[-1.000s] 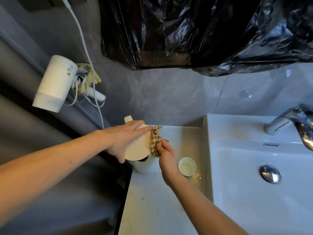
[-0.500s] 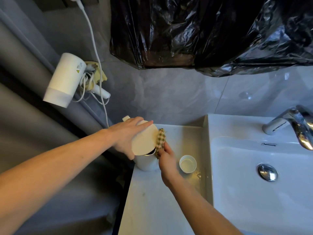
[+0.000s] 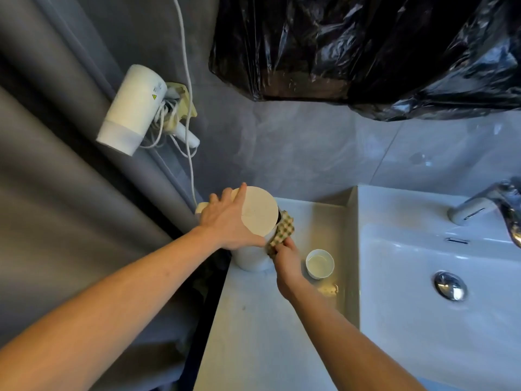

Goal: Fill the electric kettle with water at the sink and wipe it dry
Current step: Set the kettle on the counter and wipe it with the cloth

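Observation:
The white electric kettle (image 3: 255, 256) stands on the counter (image 3: 262, 334) at its back left corner, lid (image 3: 260, 211) closed or nearly so. My left hand (image 3: 225, 221) lies over the lid's left side and the kettle's top, holding it steady. My right hand (image 3: 286, 259) grips a green-and-cream checked cloth (image 3: 283, 231) and presses it against the kettle's right side just under the lid. The white sink (image 3: 423, 292) with its chrome drain plug (image 3: 450, 286) is to the right, and the chrome tap (image 3: 490, 201) is at the far right edge.
A small white cup (image 3: 320, 263) holding liquid stands right of the kettle, close to my right wrist. A white hair dryer (image 3: 132, 110) hangs on the left wall with its cord. Black plastic sheeting (image 3: 366, 46) covers the wall above. A grey curtain (image 3: 56, 193) hangs left.
My left hand has slid further left on the lid. My right hand has moved the cloth down and around the kettle's right side. The head view has shifted left and closer.

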A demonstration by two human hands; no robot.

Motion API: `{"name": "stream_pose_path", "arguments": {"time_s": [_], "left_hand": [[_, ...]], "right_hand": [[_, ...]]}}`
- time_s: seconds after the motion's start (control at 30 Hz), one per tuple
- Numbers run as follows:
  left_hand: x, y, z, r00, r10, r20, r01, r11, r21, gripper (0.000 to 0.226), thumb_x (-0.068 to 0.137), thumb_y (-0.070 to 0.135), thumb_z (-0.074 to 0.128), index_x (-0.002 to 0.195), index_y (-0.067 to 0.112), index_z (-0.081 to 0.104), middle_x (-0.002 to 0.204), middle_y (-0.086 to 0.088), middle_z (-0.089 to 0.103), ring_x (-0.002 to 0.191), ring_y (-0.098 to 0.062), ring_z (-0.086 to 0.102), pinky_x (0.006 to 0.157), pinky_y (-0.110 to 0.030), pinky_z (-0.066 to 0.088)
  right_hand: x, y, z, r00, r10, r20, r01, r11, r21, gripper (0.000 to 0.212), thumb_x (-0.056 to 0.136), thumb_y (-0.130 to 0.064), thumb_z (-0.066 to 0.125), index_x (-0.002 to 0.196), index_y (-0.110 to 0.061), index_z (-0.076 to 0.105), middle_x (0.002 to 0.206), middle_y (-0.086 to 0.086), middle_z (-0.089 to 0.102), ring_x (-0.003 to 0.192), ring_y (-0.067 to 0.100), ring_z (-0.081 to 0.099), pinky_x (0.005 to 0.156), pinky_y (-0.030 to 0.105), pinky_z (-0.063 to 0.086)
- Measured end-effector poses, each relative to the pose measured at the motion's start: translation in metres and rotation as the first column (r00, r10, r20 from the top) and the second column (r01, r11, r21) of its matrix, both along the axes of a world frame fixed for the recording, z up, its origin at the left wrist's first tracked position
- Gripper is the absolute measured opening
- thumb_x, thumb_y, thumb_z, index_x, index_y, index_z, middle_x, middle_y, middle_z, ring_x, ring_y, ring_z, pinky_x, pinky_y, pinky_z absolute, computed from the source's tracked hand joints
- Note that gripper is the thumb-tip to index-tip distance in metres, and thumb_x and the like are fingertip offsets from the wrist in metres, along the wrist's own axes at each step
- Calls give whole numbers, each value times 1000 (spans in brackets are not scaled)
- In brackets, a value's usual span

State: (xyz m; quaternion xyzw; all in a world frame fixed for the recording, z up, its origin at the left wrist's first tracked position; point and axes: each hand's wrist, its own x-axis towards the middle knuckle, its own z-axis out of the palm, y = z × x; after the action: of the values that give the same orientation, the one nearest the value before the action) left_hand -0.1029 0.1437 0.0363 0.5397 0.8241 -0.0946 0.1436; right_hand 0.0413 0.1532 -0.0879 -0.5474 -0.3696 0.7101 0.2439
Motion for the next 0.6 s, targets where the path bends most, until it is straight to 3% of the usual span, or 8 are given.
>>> {"name": "stream_pose_path", "arguments": {"time_s": [0.03, 0.1, 0.2, 0.27, 0.4, 0.5, 0.6], "left_hand": [[1, 0, 0, 1000, 15, 12, -15, 1000, -8, 149, 38, 93, 62, 158, 33, -4, 157, -5, 24, 141, -44, 28, 107, -54, 35], [-3, 1, 7, 998, 13, 58, -11, 999, -46, 154, 34, 98, 61, 158, 34, -5, 160, -4, 22, 144, -43, 26, 111, -55, 33], [-19, 5, 21, 994, -82, 68, 89, 990, -107, 151, 36, 101, 57, 159, 36, -2, 161, 0, 27, 144, -35, 35, 114, -53, 31], [-25, 6, 25, 986, -166, 2, 166, 981, -99, 149, 35, 105, 50, 158, 36, 2, 155, 1, 39, 135, -32, 47, 112, -56, 29], [-28, 4, 18, 987, -152, 51, 155, 987, -54, 144, 37, 103, 53, 156, 40, 4, 149, -3, 41, 129, -38, 51, 105, -55, 39], [-29, 0, 17, 991, -100, 92, 106, 993, -59, 142, 40, 101, 56, 155, 43, -3, 152, -1, 35, 129, -39, 51, 106, -54, 40], [-26, -1, 13, 993, -52, 102, 59, 996, -67, 142, 40, 103, 53, 155, 44, -7, 156, -2, 32, 131, -39, 51, 107, -55, 39]], "right_hand": [[-1, 0, -2, 999, 24, 27, -24, 1000, -6, 55, 96, -2, 33, 137, -24, 62, 126, -1, 70, 108, 18, 58, 92, 33, 46], [-1, -1, -2, 995, 69, 68, -67, 997, -44, 50, 97, -7, 34, 140, -20, 57, 129, 4, 67, 107, 19, 58, 90, 31, 46], [-1, 0, 9, 994, 94, 48, -88, 991, -99, 42, 100, -7, 29, 123, -25, 60, 99, 0, 61, 77, 15, 52, 61, 27, 40], [2, 2, 12, 997, 72, 5, -71, 994, -83, 44, 100, -3, 29, 116, -24, 64, 88, 3, 59, 69, 18, 47, 56, 27, 32], [8, -3, 16, 994, -3, -111, -1, 1000, -29, 48, 100, 0, 30, 128, -18, 65, 96, 2, 64, 79, 17, 53, 65, 28, 43], [1, -13, 5, 999, 41, -32, -43, 997, -62, 46, 99, -2, 34, 124, -28, 63, 110, 0, 70, 94, 19, 60, 91, 39, 53], [-3, -12, -2, 998, 57, 2, -55, 982, -182, 44, 99, -5, 33, 134, -10, 59, 110, 13, 69, 86, 24, 59, 79, 39, 52]]}}
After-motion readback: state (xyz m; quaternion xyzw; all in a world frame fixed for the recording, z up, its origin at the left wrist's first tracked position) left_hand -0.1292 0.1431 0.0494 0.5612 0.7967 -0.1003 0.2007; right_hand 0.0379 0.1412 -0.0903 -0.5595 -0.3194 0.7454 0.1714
